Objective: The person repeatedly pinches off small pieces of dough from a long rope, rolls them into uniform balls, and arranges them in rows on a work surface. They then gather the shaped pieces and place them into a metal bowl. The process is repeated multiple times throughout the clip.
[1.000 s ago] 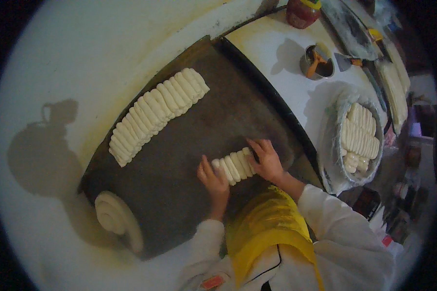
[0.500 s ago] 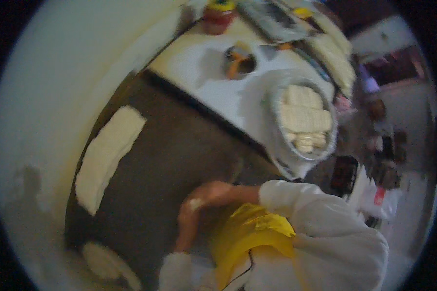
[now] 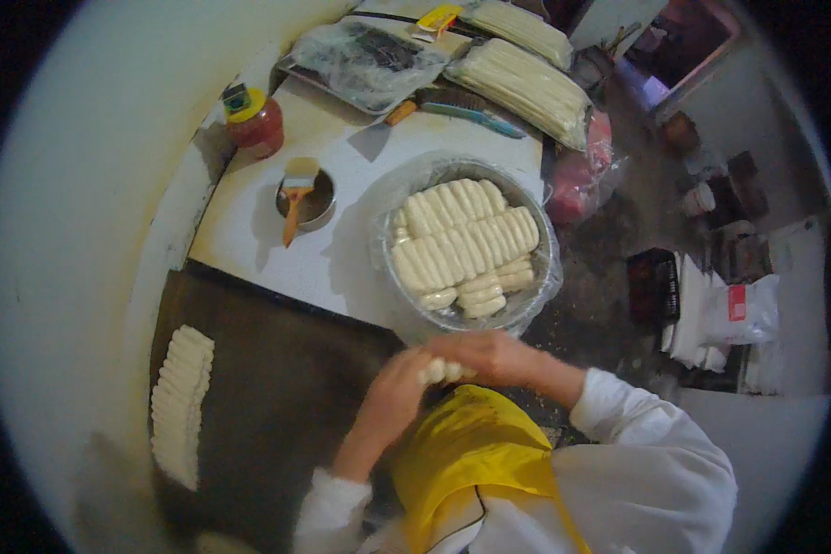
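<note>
While clamped together on dough pieces (image 3: 443,371), 2 hands (image 3: 452,365) beside lined bowl (image 3: 543,277).

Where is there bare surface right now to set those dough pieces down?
Free: the dark board between the dough row at its left edge and the hands. The white counter below the brush cup is bare too. Crowded: the round pan and the far trays.

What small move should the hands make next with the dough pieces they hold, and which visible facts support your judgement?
Probably carry the dough pieces forward and lay them in the lined bowl. The left hand and right hand hold them together just short of its near rim, and rows of like pieces already fill it, with a little room at the near edge.
</note>
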A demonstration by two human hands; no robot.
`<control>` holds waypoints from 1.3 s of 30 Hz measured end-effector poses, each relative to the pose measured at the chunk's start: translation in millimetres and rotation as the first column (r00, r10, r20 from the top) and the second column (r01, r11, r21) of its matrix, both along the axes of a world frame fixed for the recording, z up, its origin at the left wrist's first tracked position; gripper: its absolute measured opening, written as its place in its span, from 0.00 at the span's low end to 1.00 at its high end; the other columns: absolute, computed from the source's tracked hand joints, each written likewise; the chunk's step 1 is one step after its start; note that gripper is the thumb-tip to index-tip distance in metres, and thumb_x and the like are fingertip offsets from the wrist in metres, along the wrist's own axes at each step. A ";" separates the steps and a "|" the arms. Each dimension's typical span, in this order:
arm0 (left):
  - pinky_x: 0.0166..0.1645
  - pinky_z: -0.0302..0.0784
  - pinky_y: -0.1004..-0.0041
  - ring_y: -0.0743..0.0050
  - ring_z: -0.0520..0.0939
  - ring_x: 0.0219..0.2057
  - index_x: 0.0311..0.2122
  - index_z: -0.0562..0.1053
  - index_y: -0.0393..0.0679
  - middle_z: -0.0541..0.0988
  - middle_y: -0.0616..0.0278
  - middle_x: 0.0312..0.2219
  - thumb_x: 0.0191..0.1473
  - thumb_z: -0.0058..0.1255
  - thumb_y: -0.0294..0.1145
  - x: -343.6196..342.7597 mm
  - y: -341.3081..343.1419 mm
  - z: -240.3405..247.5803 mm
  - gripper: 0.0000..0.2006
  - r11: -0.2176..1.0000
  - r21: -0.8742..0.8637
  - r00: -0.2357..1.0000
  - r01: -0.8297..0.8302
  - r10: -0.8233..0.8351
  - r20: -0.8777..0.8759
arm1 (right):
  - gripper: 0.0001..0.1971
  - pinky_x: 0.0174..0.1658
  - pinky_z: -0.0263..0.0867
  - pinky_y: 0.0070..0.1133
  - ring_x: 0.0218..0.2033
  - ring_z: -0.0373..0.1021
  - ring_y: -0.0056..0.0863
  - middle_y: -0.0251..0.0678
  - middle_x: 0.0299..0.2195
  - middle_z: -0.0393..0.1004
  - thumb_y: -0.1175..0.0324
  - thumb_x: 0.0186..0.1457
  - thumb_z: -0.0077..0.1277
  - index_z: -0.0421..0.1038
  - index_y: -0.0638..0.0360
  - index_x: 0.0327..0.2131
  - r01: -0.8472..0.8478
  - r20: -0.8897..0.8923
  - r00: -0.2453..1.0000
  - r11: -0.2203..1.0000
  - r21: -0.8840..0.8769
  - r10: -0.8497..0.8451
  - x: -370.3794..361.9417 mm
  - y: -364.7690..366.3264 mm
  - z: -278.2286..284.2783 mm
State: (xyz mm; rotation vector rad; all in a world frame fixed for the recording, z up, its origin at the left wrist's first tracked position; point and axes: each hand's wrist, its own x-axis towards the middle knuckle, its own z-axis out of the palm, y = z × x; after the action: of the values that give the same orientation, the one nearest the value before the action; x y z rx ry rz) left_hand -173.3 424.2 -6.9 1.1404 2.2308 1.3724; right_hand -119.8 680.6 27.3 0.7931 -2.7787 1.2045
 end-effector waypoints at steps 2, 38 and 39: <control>0.65 0.75 0.54 0.40 0.78 0.60 0.60 0.73 0.40 0.76 0.45 0.60 0.63 0.54 0.26 -15.8 66.3 -3.0 0.20 0.997 -0.023 0.993 0.074 -0.076 -0.088 | 0.30 0.57 0.77 0.35 0.53 0.80 0.45 0.43 0.54 0.82 0.72 0.51 0.69 0.75 0.62 0.59 0.100 -0.099 0.991 0.992 0.075 -0.092 -0.4 60.6 4.4; 0.53 0.74 0.57 0.47 0.80 0.43 0.45 0.75 0.29 0.82 0.41 0.41 0.77 0.37 0.46 -47.6 115.9 -135.3 0.25 0.608 -0.131 0.571 -0.783 0.786 0.237 | 0.43 0.79 0.25 0.50 0.80 0.35 0.46 0.41 0.80 0.43 0.36 0.69 0.44 0.45 0.44 0.79 0.192 0.063 0.954 0.754 0.628 -0.295 -53.8 174.7 -72.0; 0.50 0.75 0.58 0.51 0.82 0.41 0.43 0.75 0.30 0.82 0.45 0.37 0.77 0.37 0.45 -28.6 118.7 -134.4 0.24 0.593 -0.090 0.564 -0.800 0.795 0.223 | 0.43 0.79 0.26 0.50 0.80 0.36 0.46 0.42 0.79 0.43 0.37 0.69 0.44 0.46 0.43 0.79 0.293 -0.029 0.941 0.767 0.571 -0.338 -57.4 176.9 -68.9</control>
State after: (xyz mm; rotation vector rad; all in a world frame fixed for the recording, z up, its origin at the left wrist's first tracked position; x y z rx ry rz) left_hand -201.9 542.9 -141.4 -0.1723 2.6375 1.6968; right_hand -177.1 857.5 -41.6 0.2450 -3.1914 0.3424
